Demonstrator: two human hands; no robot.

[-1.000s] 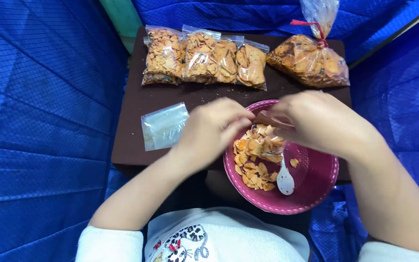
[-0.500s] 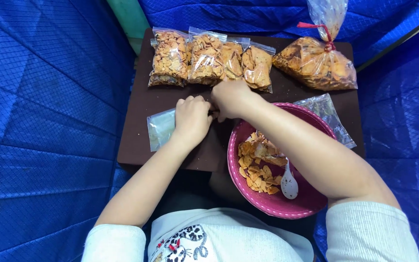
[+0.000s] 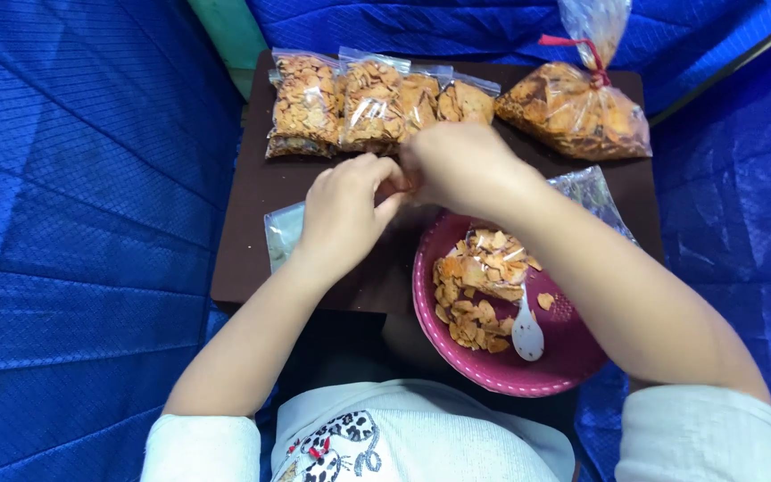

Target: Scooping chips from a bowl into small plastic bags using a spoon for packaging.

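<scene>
Left hand (image 3: 343, 210): over the worktop (image 3: 252, 232), just left of the bowl (image 3: 573, 344); fingers curled in, tips meeting the right hand's. What they pinch cannot be told; the hands cover it.
Right hand (image 3: 464, 165): above the bowl's far rim, knuckles up, fingers bent down and closed against the left hand's tips; the held thing is hidden here too.
Empty bag (image 3: 282, 234): small clear bag lying flat on the worktop, left of the bowl, partly under the left hand and wrist.
Bowl: pink, round, at the near right edge of the worktop, overhanging it toward the person.
Chips (image 3: 475, 286): orange pieces heaped in the bowl's left half; one loose piece lies just right of the heap.
Spoon (image 3: 526, 332): white, inside the bowl, just right of the chips at the near side.
Filled bags (image 3: 368, 103): a row of small clear bags packed with chips, beyond the bowl along the far edge of the worktop, touching one another.
Big bag (image 3: 573, 107): larger clear bag of chips, neck tied with a red tie, beyond the bowl at the far right corner.
Second clear bag (image 3: 592, 192): flat, just beyond the bowl's right rim, partly behind the right forearm.
Blue cloth (image 3: 82, 223): quilted, around the worktop on the left, right and far sides.
</scene>
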